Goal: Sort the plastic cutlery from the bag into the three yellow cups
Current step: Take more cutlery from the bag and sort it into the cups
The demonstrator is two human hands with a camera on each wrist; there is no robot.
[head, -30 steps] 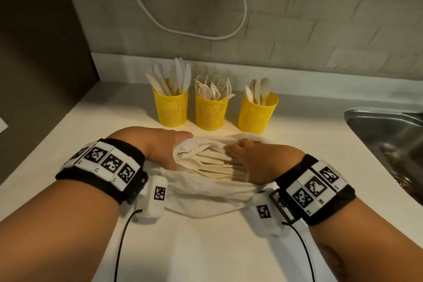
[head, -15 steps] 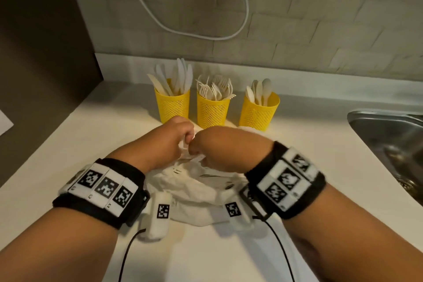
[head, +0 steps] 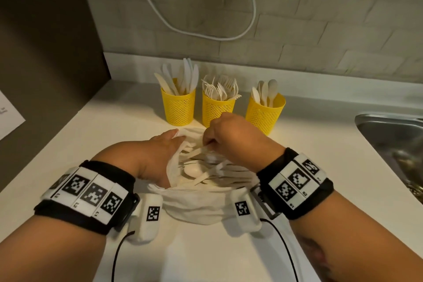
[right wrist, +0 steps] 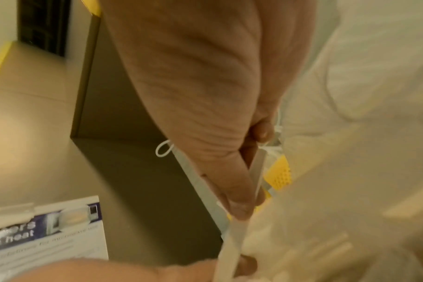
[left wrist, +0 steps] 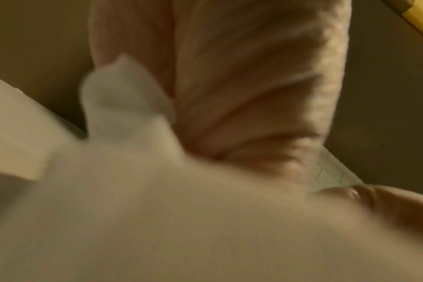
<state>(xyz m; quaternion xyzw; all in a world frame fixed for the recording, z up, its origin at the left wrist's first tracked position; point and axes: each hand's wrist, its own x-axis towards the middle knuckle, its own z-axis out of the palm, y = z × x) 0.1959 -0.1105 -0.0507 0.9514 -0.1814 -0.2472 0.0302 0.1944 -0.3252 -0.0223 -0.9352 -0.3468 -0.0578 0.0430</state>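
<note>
Two hands work at the bag mouth. Right hand pinches one white plastic utensil by its handle end, thumb and fingers curled tight on the flat strip; working end is hidden among the pile, so type can't be told. Left hand grips the near-left rim of the white cloth bag, holding the opening wide; left wrist view is blurred, only cloth bunched against the palm.

Pinched piece lies slanted, long axis running from the right fingers down and left into the bag. Remaining cutlery sits loose inside the bag between the wrists, a spoon bowl on top.

Three yellow mesh cups stand in a row just beyond the bag: knife cup on the left, fork cup in the middle directly behind the right knuckles, spoon cup on the right. Right hand is nearer all three; likely lifts straight up and forward once type is clear.

Surface is a white countertop, steel sink at right, pale brick wall with a hanging white cable behind, printed paper sheet on the far left.
</note>
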